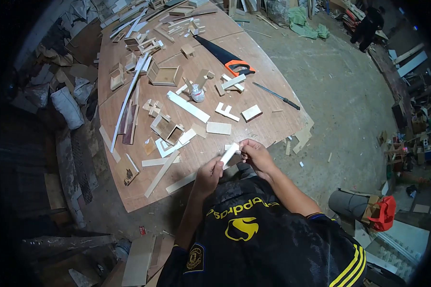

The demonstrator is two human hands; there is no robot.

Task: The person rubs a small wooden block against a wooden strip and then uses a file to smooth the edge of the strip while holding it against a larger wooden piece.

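Near the table's front edge, my left hand (209, 176) is closed on the lower end of a small pale wood piece (230, 154). My right hand (255, 155) is at the upper right end of that piece, its fingers bent and pressed together; whether they pinch the piece or something tiny is too small to tell. The piece slants up to the right. Just beyond my hands a flat pale block (219, 128) lies on the wooden table (196, 153), with a thicker block (251, 113) and a notched piece (227, 111) farther off.
An orange-handled saw (225, 56) and a file-like tool (277, 96) lie at the table's right. Wooden boxes (165, 75), a wrapped bottle (197, 93) and long strips (129, 103) are on the left and middle. A person (368, 26) stands far back right.
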